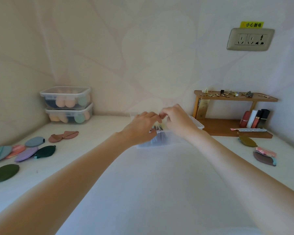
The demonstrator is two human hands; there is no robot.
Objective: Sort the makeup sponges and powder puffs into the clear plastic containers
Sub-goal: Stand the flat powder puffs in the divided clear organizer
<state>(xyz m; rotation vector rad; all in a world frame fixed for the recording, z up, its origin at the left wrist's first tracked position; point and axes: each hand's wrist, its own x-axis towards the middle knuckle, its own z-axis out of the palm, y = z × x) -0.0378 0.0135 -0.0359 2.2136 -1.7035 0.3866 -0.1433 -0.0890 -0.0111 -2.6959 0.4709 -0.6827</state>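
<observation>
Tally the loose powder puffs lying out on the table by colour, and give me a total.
Dark green: 2
Grey-blue: 2
Terracotta brown: 2
Pink patterned: 2
Lilac: 1
Olive: 1
Dark plum: 1
Total: 11

A white surface (151,180) meets pale walls (126,48) printed with faint leaf shapes, in soft, even light. A beige wall socket (250,39) sits under a yellow warning label (252,24), above a small wooden shelf (234,114) holding trinkets and lipsticks (255,118).
</observation>
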